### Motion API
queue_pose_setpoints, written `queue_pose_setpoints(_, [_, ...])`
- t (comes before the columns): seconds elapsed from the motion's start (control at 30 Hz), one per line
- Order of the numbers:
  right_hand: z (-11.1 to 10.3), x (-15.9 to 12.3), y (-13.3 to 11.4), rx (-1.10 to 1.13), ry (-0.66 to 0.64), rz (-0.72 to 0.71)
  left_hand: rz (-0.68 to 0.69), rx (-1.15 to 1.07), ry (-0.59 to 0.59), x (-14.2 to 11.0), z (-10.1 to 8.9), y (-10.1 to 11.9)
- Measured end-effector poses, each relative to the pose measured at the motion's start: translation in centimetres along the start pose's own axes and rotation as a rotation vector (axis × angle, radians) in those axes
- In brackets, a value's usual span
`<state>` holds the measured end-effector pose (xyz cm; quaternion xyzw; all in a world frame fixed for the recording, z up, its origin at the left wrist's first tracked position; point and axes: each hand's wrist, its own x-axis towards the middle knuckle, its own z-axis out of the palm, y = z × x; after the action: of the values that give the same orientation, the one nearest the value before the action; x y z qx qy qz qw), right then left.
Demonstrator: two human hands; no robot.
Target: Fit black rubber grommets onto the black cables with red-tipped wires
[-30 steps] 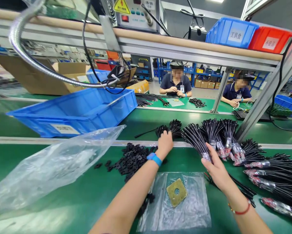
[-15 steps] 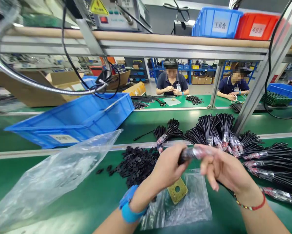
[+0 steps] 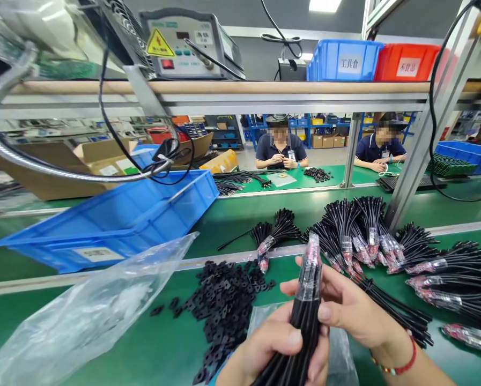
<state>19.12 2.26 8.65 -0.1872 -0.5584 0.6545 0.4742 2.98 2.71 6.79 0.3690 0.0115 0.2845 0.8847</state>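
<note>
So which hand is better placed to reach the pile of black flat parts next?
Probably the left hand: it sits beside the pile of black flat parts, low on the black cable bundle. The right hand grips higher up, on the bundle's far side from the pile.

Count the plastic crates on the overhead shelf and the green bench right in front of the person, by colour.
Blue: 2 (a blue crate on the shelf, a larger blue crate on the bench)
Red: 1 (a red crate on the shelf)
Total: 3
</note>
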Motion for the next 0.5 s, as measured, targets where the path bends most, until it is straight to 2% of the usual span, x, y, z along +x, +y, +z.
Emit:
queue_pose_setpoints(0.07, [0.0, 0.1, 0.0, 0.050, 0.023, 0.012, -0.063, 0.063, 0.061, 0.0, 0.2, 0.2])
queue_pose_setpoints(0.17, [-0.3, 0.2, 0.1, 0.055, 0.095, -0.017, -0.193, 0.383, 0.142, 0.3, 0.7, 1.2])
queue_pose_setpoints(0.3, [-1.1, 0.4, 0.8, -0.159, 0.237, -0.084, -0.075, 1.103, 0.520, 1.2, 1.0, 2.1])
queue_pose_setpoints(0.37, [-1.4, 0.8, 1.2, -0.282, 0.297, -0.096, -0.097, 1.396, 0.657, 1.5, 0.8, 2.1])
queue_pose_setpoints(0.43, [-1.5, 1.2, 1.6, -0.288, 0.365, -0.109, -0.170, 1.520, 0.702, 1.6, 0.5, 2.0])
queue_pose_setpoints(0.5, [-1.3, 1.5, 1.8, -0.162, 0.434, -0.123, -0.192, 1.472, 0.649, 1.6, 0.0, 2.2])
